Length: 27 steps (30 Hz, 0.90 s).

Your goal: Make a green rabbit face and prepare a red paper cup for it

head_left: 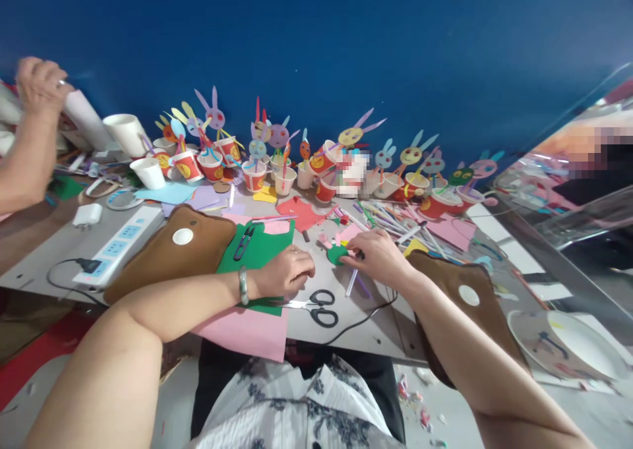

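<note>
1. Far left of the fingers of the left hand (287, 274): another person's curled hand (39, 86), close above a long white cylinder (88, 119); cannot tell if gripping.
2. Well left of the left fingers: a white plastic power strip (123, 241) with blue socket panels, a black plug (89, 264) in its near end; just beyond, a white boxy charger (88, 216).
3. Left of the same fingers, beyond the forearm: a wavy-edged, cloth-like brown piece (163, 258) bearing a white round spot (182, 237).
4. Beyond both sets of fingers, along the blue wall (297, 53): red-and-white paper cups (186, 165) with coloured, long-eared paper faces (215, 117) on sticks.
5. Under the left wrist: a dark green paper sheet (267, 248), with small dark-handled snips (242, 244) on top, beyond the fingers; nearer the body, a pink sheet (247, 333).
6. Left fingers: loosely curled; cannot tell if holding anything small. Around the wrist: a pale green bangle (243, 285).
7. Just nearer the body than the left fingers, slightly right: black-handled metal scissors (312, 309), blades pointing left.
8. Right hand (378, 254): thumb and fingertips pinching the right edge of a small, round green piece (336, 255), pink bits (325, 240) just beside.
9. Beyond the right fingers: a loose heap of thin coloured tubes (390, 225).
10. Right of the right fingers, partly under the forearm: a second brown piece (448, 271), likewise white-spotted.
11. Far right of the right fingers: a wide, pale round tub (593, 350).
</note>
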Tool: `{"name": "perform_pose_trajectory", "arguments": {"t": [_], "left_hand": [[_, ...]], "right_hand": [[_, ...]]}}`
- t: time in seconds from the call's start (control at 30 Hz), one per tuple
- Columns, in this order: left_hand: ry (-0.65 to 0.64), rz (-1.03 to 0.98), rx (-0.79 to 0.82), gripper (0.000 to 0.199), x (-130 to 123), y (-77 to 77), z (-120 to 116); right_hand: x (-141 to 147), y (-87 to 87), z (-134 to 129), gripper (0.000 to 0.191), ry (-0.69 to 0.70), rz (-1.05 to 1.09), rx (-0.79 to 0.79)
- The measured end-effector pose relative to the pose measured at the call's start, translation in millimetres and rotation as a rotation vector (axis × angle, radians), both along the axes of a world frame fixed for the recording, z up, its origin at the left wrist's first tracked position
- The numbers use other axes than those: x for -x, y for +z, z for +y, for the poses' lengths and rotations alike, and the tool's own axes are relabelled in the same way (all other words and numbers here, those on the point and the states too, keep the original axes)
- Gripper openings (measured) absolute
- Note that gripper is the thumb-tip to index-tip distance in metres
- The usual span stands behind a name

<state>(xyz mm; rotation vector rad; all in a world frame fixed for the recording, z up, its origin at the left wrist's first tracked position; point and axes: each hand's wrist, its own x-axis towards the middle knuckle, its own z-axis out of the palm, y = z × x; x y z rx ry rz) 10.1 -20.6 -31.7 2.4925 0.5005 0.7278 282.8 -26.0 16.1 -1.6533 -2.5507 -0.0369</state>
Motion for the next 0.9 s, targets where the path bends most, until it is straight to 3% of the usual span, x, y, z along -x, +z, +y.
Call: {"name": "perform_pose_trajectory", "arguments": {"t": [0.1,0.2,0.43,0.7,0.9], "left_hand": [[-0.003,0.037,-0.032,0.015,0.9,-0.7,0.1],[0.095,0.025,-0.043,0.016,0.2,-3.8,4.6],[0.34,-0.103,0.06,0.022,-1.0,-12.0,23.9],[0.356,-0.157,0.159,0.024,0.6,-14.0,29.7],[0.4,-0.222,0.305,0.023,-0.3,-16.5,31.4]], "right_hand": [[21.2,-7.8,-5.2,0.027,-0.11,-0.205,-0.012],[26.0,-16.2,-5.5,0.031,-0.193,-0.228,0.003],[18.4,-27.3,-2.7,0.026,-0.263,0.141,0.091],[13.9,-32.5,2.8,0.029,-0.287,0.35,0.125],[24.5,-25.1,-13.3,0.024,-0.223,0.496,0.0]]}}
